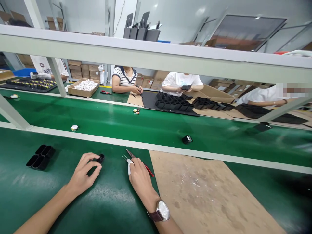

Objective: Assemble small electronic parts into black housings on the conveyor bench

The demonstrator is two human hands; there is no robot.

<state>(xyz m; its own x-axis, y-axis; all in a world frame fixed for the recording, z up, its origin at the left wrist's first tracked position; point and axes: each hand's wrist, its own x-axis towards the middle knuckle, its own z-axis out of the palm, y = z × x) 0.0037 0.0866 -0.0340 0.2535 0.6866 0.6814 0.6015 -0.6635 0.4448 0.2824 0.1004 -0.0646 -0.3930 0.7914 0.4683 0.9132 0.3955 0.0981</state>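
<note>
White plastic, by the look of it, makes up the two-pronged piece (130,166) pinched in the right hand (138,175), with red-handled pliers (149,170) just beside that grip. To its left, the left hand (84,172) has its fingertips at a small black cap (101,158); whether they grip it or only touch it, I cannot tell. Cap and white piece are apart, so joining, if any, seems undone. Farther left, four black housings (41,157) stand grouped, their insides too dark to judge; how much remains is unclear.
</note>
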